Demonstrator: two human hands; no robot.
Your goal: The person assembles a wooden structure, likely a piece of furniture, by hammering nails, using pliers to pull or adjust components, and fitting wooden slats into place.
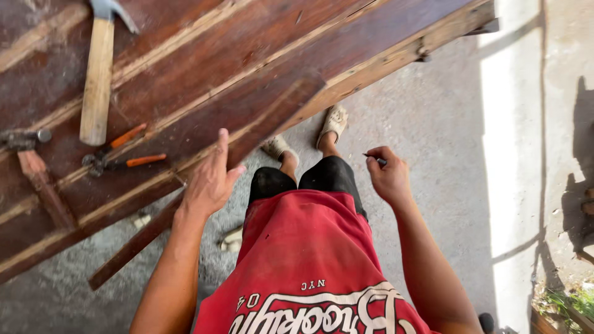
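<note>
Two hands work near the bench's front edge: right hand (388,176) pinches a small nail (375,159), light, stiff, best held mid-shank; left hand (210,180) hovers open-fingered over a plank (247,133). Farther off lie pliers (117,153) and hammer (98,77).

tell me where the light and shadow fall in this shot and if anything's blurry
Head view: a hard sunlit strip crosses the concrete floor at right, nearly blown out; the wooden panel, left hand and right hand sit in even shade, all fairly sharp.

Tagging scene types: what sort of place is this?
Probably an open-air carpentry spot: rough wooden boards carrying a hammer and orange-handled pliers, over a sunlit concrete floor.
</note>
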